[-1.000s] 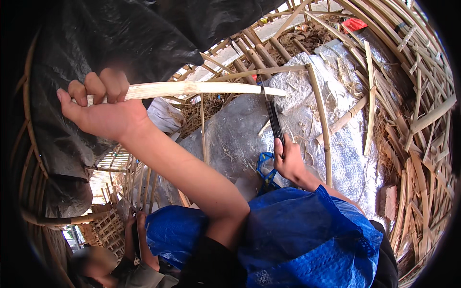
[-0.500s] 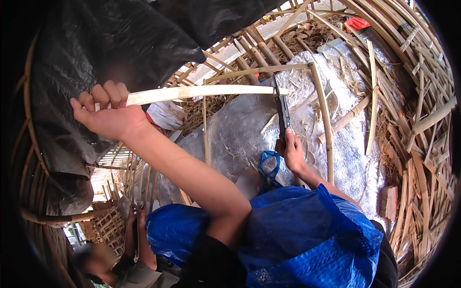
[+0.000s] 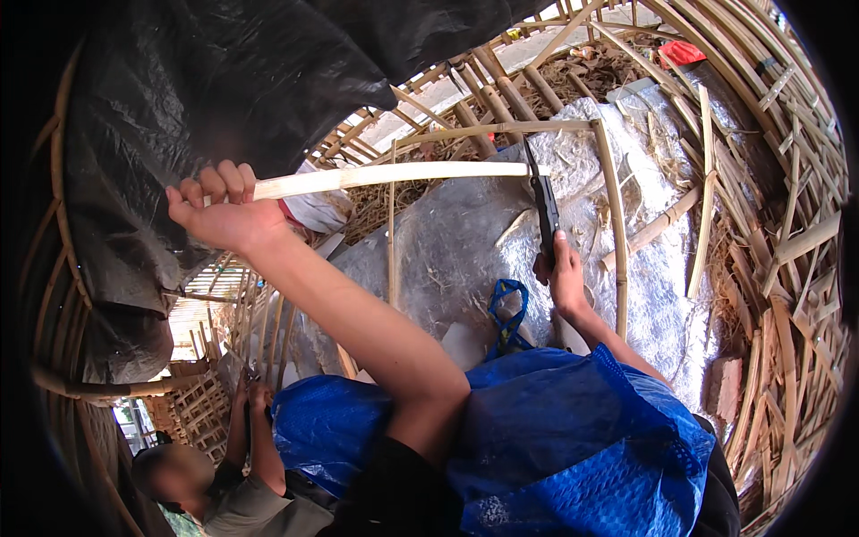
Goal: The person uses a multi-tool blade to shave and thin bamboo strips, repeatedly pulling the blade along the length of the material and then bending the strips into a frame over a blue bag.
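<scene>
The pale bamboo strip [image 3: 394, 173] lies almost level across my view, above the silver sheet [image 3: 456, 237]; its right end meets the blade of the black-handled knife [image 3: 547, 219]. I see the left hand [image 3: 228, 210] curled tightly around the strip's left end, and the right hand [image 3: 565, 277] closed on the knife handle; the two hands are well apart.

One long cane [image 3: 617, 224] stands just to the right of the knife hand, between it and the pile of split bamboo [image 3: 787, 268], and a thinner stick [image 3: 392, 237] passes behind the strip. Near the right wrist I notice a blue strap [image 3: 510, 313], in a loop. The blue plastic sheet [image 3: 573, 438] covers the lap; whether it is a bag, I cannot tell.

At the upper left hangs a black tarp [image 3: 224, 89], and a brick [image 3: 727, 385] lies at the right. At the lower left, near a co-worker [image 3: 246, 510], there is an open-weave bamboo panel [image 3: 204, 416], maybe a basket wall; its inside I cannot see.
</scene>
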